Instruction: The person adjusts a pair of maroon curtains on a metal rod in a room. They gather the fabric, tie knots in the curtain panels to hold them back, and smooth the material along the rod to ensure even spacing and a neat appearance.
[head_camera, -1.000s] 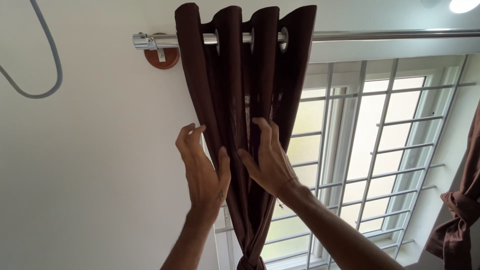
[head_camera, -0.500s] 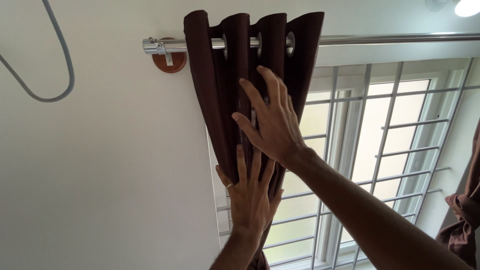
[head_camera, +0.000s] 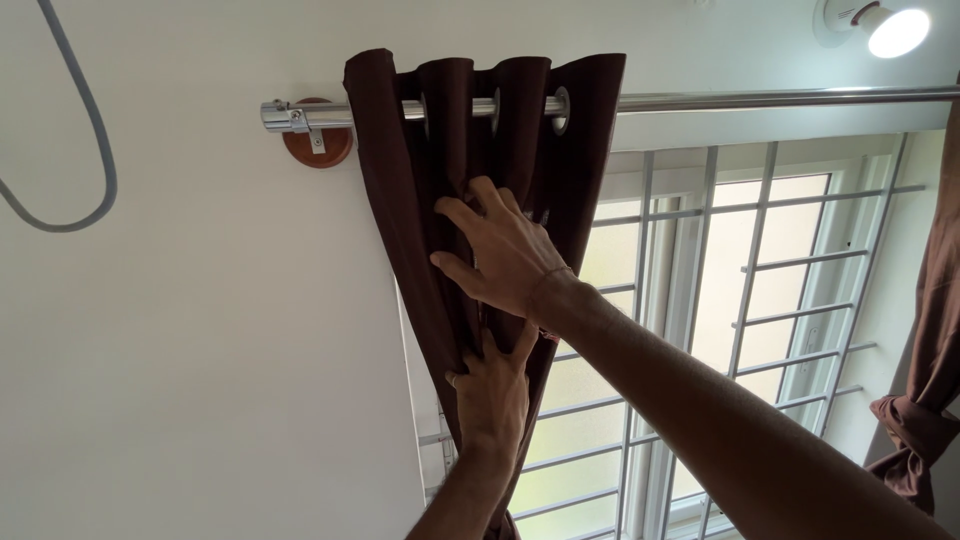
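A dark brown eyelet curtain (head_camera: 400, 200) hangs bunched in folds from a chrome rod (head_camera: 780, 99). My right hand (head_camera: 500, 255) lies on the folds a little below the rod. Its fingers are spread and its fingertips press into a crease. My left hand (head_camera: 492, 390) is lower on the same bunch, under my right wrist. It lies flat against the cloth with its fingers pointing up. Neither hand clearly grips the fabric.
The rod ends at a round brown wall bracket (head_camera: 318, 145) on a white wall. A window with a white metal grille (head_camera: 760, 300) is behind the curtain. A second brown curtain (head_camera: 930, 380) hangs tied at the right edge. A lit bulb (head_camera: 895, 30) and a grey cable (head_camera: 95, 150) show above.
My right hand has slid up the folds towards the rod. My left hand has moved from the curtain's left side to beneath the right hand.
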